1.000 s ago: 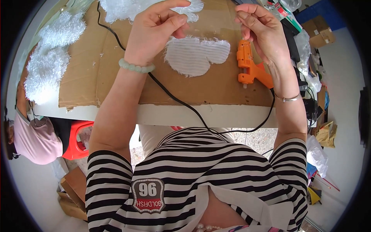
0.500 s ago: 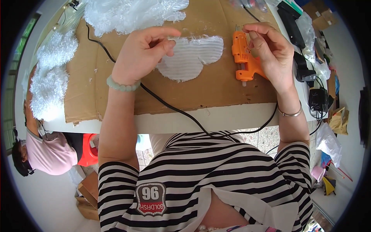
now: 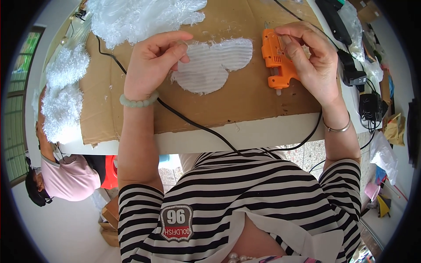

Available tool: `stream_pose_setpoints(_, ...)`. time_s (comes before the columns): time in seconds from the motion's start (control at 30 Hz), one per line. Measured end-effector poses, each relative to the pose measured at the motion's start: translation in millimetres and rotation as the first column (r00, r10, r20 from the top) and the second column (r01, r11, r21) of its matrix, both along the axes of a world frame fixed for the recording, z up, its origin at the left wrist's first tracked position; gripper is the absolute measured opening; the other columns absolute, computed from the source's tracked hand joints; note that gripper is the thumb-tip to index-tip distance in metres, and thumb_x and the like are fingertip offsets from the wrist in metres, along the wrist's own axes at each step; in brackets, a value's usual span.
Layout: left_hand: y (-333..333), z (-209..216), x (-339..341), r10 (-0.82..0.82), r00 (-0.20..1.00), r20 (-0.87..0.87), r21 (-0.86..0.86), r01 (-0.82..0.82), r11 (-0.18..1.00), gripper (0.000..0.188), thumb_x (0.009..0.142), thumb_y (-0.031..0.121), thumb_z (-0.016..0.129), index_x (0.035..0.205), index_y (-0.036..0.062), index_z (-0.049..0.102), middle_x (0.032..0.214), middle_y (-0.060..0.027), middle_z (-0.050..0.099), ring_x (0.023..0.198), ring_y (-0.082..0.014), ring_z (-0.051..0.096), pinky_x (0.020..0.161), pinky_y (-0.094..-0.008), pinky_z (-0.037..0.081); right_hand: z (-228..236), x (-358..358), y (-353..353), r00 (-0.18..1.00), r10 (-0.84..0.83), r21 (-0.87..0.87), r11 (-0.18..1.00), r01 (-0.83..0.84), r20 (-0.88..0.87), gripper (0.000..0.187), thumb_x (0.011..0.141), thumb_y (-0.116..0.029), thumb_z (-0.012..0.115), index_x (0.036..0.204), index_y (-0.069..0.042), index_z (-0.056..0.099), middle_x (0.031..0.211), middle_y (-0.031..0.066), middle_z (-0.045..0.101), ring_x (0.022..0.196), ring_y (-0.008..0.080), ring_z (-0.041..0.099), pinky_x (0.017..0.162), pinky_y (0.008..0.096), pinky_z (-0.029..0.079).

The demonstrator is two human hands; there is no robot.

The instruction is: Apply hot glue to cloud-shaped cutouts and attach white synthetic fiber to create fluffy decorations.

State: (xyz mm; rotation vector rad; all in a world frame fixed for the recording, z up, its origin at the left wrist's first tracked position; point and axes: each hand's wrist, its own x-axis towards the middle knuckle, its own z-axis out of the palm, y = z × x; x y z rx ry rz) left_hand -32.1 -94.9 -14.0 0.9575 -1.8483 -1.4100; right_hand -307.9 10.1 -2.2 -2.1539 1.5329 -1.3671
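My left hand (image 3: 154,63) wears a beaded bracelet and hovers at the left edge of a white ribbed fabric piece (image 3: 206,68) with rounded lobes and a frayed top edge. Its thumb and index finger are drawn together, and anything between them is too small to name. Over the handle of an orange glue gun (image 3: 272,59), my right hand (image 3: 313,63) is also curled in a pinch, not wrapped round the gun. What its fingertips hold, if anything, cannot be made out. The glue gun lies on brown cardboard (image 3: 254,98), to the right of the fabric.
Fluffy white material is heaped at the back (image 3: 144,17), with another white bundle (image 3: 63,101) on the left. A black cable (image 3: 197,122) crosses the cardboard and hangs past the table's front edge. Black adapters (image 3: 370,107) lie at right. Another person (image 3: 70,177) is at far left.
My left hand has drawn a little to the left, away from the fabric's middle. My right hand stays over the glue gun, shifted only slightly. The whole view has moved a bit.
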Motion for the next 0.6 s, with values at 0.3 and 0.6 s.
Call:
stream_pose_setpoints(0.3,3,-8,-5,0.084,0.987,0.134,-0.164,-0.062,0.985,0.02,0.084,0.006,0.061,0.103,0.0029,0.067,0.066,-0.0002,0.062,0.063,-0.006,0.056,0.055,-0.0215,0.042,-4,0,-2,1.0,0.004,-0.004,1.0,-0.004,-0.014,0.015,0.085,0.006,0.056,0.097,0.003,0.064,0.091,0.0064,0.062,0.074,0.0084,0.057,0.069,0.0201,0.046)
stream_pose_setpoints(0.6,1,-7,-5,0.06,0.964,0.26,-0.333,0.032,0.942,0.02,0.079,0.009,0.064,0.098,0.003,0.066,0.061,-0.0043,0.058,0.053,-0.0094,0.049,0.053,-0.0245,0.042,-2,9,-1,0.942,0.15,-0.017,0.987,-0.162,-0.301,0.022,0.073,0.0,0.066,0.095,0.0,0.066,0.103,0.01,0.062,0.089,0.0245,0.058,0.08,0.0342,0.047)
